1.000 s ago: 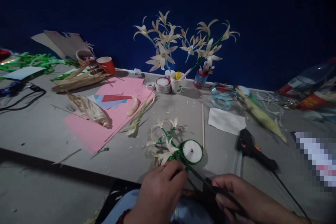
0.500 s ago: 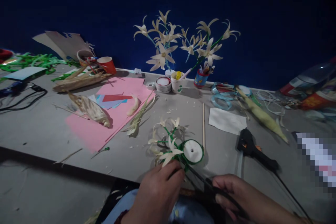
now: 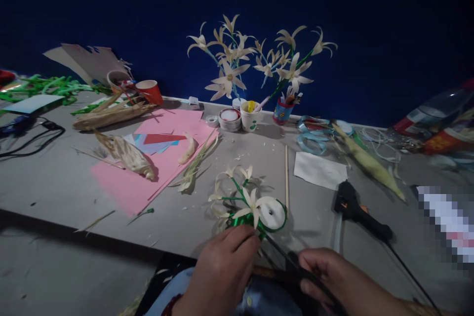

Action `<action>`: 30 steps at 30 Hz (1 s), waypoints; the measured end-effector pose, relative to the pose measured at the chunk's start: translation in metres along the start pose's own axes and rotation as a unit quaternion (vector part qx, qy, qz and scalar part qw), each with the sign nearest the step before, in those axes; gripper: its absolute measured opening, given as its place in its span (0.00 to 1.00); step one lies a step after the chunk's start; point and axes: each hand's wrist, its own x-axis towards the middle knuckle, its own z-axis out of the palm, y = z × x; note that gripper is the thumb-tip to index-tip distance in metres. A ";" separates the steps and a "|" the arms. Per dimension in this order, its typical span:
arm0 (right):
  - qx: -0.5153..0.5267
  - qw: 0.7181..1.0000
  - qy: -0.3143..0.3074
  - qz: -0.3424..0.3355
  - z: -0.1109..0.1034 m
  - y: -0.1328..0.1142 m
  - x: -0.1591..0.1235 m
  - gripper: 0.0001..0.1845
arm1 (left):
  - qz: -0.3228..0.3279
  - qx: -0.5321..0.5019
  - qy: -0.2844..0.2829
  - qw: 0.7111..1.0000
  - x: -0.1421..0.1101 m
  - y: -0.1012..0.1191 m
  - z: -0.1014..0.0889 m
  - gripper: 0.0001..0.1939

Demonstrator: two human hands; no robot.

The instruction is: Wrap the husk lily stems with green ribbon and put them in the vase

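My left hand (image 3: 227,261) is closed around the stem end of a small spray of cream husk-like flowers (image 3: 253,203) with green-wrapped stems (image 3: 238,187); the gripped part is hidden by my fingers. My right hand (image 3: 326,276) holds a pair of black-handled scissors (image 3: 296,264), whose blades point up and left toward the stems near my left fingertips. Whether the blades touch a stem, I cannot tell. Just beyond, a roll of green ribbon (image 3: 273,215) with a white face lies on the table, partly behind the front flower.
A black glue gun (image 3: 361,215) lies right, its cord running to the front edge. Beyond are a thin wooden stick (image 3: 286,177), white paper (image 3: 320,170) and a corn husk (image 3: 374,165). Pink sheets (image 3: 129,190) lie left. Finished-looking flowers (image 3: 230,78) stand at the back beside a paper cup (image 3: 251,121).
The front flower in my left hand has turned, its petals now facing more to the right and overlapping the ribbon roll. Both hands and the scissors have barely moved.
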 end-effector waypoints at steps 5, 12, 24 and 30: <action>0.032 0.999 -0.029 0.005 0.000 0.006 -0.001 0.16 | -0.007 -0.024 -0.023 0.999 0.001 0.003 -0.002 0.11; 0.026 0.998 -0.058 0.017 -0.001 0.004 0.001 0.11 | 0.021 -0.026 0.015 0.999 -0.002 0.002 -0.001 0.12; 0.018 0.999 -0.037 -0.013 -0.001 0.008 0.008 0.20 | 0.028 -0.016 0.010 0.999 -0.004 0.003 0.002 0.17; 0.007 0.999 -0.039 -0.018 0.000 0.009 0.014 0.21 | 0.029 -0.017 0.015 0.999 -0.004 0.003 0.008 0.13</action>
